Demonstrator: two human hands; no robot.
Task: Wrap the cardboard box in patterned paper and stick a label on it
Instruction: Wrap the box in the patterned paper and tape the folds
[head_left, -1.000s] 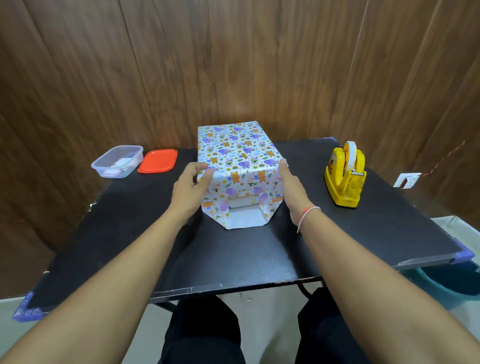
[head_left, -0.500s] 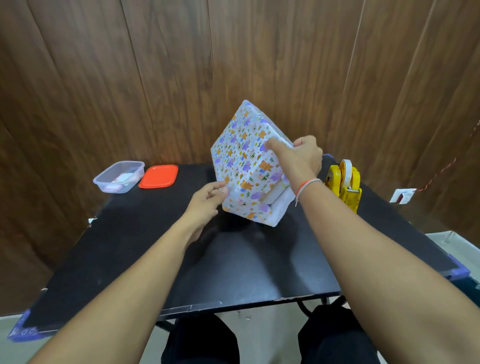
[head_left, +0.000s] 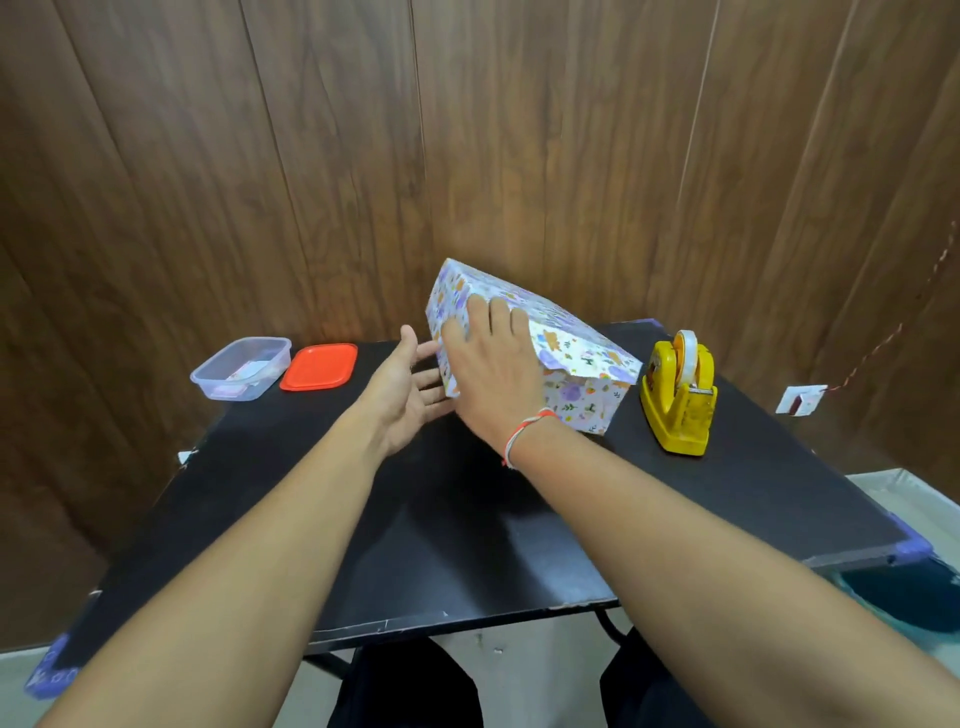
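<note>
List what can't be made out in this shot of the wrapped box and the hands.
- Head view: the near-left part of the wrapped box is hidden by the right hand.
- Whether its underside rests on the table: hidden by the hands.
- Left hand fingertips: hidden behind the right hand.
- Contents of the clear container: too small to identify.

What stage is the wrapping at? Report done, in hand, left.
Done: patterned paper covers the visible faces of the box. In hand: the right hand presses on the tilted box while the open left hand waits beside it. Left: no label shows; the tape dispenser stands to its right.
</note>
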